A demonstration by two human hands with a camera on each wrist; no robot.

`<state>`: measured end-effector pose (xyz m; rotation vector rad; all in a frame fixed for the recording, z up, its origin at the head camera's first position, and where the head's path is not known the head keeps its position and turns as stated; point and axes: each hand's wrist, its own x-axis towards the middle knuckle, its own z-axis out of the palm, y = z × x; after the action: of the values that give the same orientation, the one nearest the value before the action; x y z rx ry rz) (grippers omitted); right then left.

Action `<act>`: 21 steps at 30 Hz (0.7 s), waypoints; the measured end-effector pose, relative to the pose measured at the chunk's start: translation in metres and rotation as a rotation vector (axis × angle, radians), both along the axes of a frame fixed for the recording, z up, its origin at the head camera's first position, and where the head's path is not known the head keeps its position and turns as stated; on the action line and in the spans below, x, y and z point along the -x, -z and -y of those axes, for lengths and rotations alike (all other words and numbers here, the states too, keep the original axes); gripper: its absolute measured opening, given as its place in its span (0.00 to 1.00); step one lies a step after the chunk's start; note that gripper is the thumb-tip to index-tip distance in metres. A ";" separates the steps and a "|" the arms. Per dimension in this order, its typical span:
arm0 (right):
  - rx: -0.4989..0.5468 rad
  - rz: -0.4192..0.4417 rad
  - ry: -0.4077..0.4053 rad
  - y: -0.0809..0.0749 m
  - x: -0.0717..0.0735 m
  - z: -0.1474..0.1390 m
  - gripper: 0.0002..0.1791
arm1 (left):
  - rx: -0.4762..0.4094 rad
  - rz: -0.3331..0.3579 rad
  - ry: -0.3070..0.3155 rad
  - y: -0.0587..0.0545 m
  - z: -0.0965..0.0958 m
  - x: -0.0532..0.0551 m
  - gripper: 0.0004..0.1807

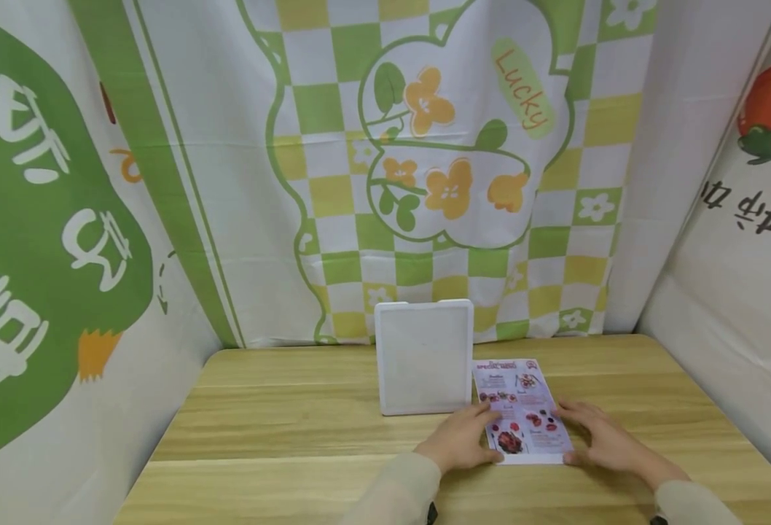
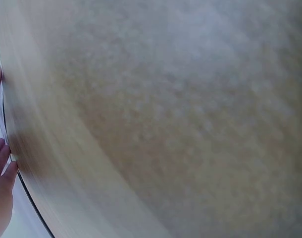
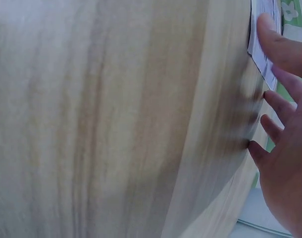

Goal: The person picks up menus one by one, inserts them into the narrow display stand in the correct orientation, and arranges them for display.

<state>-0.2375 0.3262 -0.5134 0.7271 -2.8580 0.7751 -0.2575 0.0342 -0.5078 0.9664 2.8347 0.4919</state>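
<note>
A printed menu sheet (image 1: 519,394) with pictures of food lies on the wooden table. My left hand (image 1: 460,439) touches its left edge, thumb near the bottom corner and fingers higher up. At the opposite edge is my right hand (image 1: 611,441), its fingers spread and thumb by the bottom right corner. Just left of the menu a white rectangular frame (image 1: 425,361) with a pale, blank face stands upright. The right wrist view shows the right hand's fingers apart beside the sheet (image 3: 264,44). Only part of the left hand (image 2: 0,198) appears at the left wrist view's edge.
The wooden table (image 1: 280,415) ends at a checkered green, yellow and white curtain (image 1: 333,182) behind the frame. Printed fabric walls (image 1: 25,219) close in the left and right sides.
</note>
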 end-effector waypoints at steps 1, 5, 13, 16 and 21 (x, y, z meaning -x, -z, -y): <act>0.001 0.007 -0.005 0.000 0.000 0.000 0.41 | 0.006 -0.007 0.000 0.000 0.000 0.000 0.39; -0.006 0.011 -0.011 0.002 -0.001 -0.001 0.40 | 0.011 -0.027 0.004 0.000 0.000 0.000 0.38; -0.010 -0.084 0.010 0.004 0.002 0.003 0.34 | 0.016 -0.073 0.004 0.002 0.000 0.002 0.35; -0.008 -0.109 0.025 0.004 0.003 0.005 0.32 | 0.021 -0.080 0.004 0.003 -0.001 0.003 0.34; 0.006 -0.124 0.074 0.005 0.000 0.007 0.31 | 0.029 -0.071 0.001 0.005 -0.002 0.003 0.33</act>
<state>-0.2375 0.3195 -0.5183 0.6401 -2.7536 0.7019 -0.2602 0.0367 -0.5123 0.9995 2.8950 0.4240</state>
